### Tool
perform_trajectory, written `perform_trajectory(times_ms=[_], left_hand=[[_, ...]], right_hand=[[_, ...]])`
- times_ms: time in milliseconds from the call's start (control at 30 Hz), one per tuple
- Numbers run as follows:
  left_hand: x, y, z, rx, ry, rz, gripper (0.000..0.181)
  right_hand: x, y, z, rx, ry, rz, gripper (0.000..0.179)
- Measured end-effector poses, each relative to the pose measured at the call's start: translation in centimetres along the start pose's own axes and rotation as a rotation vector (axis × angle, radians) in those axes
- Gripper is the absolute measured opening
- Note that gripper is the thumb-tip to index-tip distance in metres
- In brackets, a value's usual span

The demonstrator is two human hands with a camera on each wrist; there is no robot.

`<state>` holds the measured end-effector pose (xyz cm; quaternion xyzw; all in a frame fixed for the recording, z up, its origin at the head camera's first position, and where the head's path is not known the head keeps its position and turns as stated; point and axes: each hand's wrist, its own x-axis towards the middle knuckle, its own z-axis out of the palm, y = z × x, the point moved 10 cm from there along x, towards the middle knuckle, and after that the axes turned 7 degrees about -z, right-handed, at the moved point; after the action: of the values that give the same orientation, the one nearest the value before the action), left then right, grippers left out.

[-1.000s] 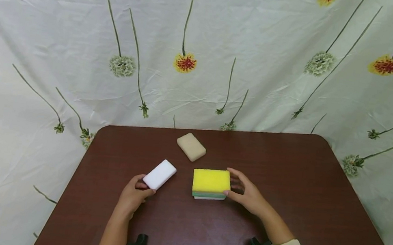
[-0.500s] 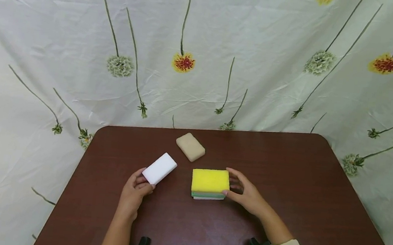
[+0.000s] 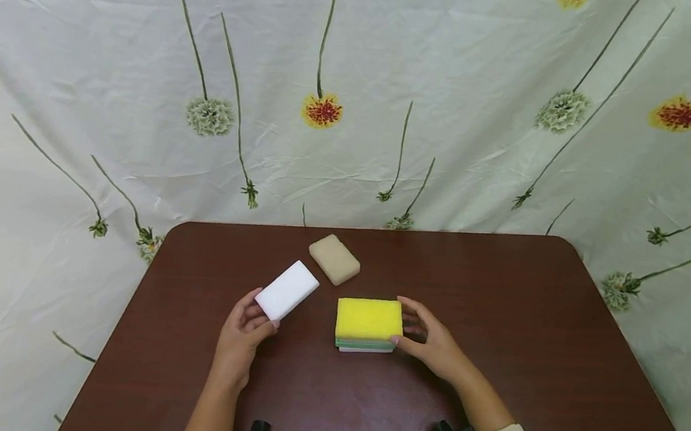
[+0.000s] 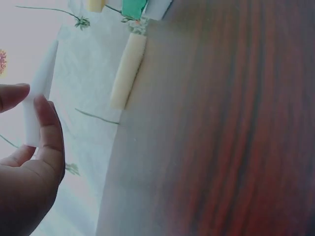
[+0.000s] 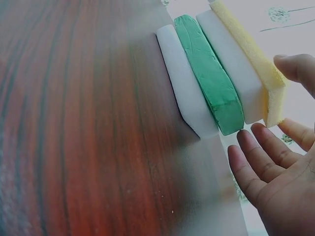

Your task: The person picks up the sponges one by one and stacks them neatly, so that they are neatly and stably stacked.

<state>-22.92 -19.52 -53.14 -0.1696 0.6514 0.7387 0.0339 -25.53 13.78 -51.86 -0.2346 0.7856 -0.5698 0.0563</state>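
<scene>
A white sponge block (image 3: 287,291) is held by its near end in my left hand (image 3: 238,337), raised and tilted above the tabletop. In the left wrist view, thumb and fingers pinch this block (image 4: 42,81) edge-on. To its right stands a stack of layers: a yellow sponge (image 3: 369,319) on top, a white layer (image 5: 231,66), a green block (image 5: 209,73), and another white block (image 5: 184,81) at the bottom. My right hand (image 3: 438,348) has thumb and index finger at opposite corners of the yellow sponge's right end. Its other fingers spread beside the stack.
A beige sponge (image 3: 334,259) lies flat near the table's back edge, behind the stack and the raised block. The dark reddish-brown table (image 3: 539,325) meets a pale flowered cloth (image 3: 487,60) at the back.
My left hand has lifted the white sponge block and moved it slightly farther from me and to the right. The right hand and the stack have stayed in place.
</scene>
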Motion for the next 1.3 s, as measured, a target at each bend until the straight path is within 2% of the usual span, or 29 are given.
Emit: perform_trajectory(times_ms=[233, 467, 633, 1033, 1300], left_hand=[[-0.3, 0.9, 1.0, -0.005, -0.040, 0.029, 0.073], [-0.6, 2.1, 2.3, 0.013, -0.087, 0.083, 0.071], [-0.5, 2.2, 3.4, 0.021, -0.141, 0.084, 0.071], [-0.7, 2.1, 6.2, 0.173, -0.234, 0.087, 0.071], [-1.0, 1.9, 8.4, 0.214, -0.308, 0.090, 0.072]], right_hand=[[0.0, 0.2, 0.0, 0.009, 0.003, 0.007, 0.073], [0.2, 0.0, 0.0, 0.025, 0.003, -0.010, 0.071], [0.2, -0.1, 0.1, 0.026, 0.001, -0.009, 0.071], [0.3, 0.0, 0.1, 0.031, 0.005, -0.021, 0.071], [0.2, -0.3, 0.1, 0.039, -0.001, -0.022, 0.072]])
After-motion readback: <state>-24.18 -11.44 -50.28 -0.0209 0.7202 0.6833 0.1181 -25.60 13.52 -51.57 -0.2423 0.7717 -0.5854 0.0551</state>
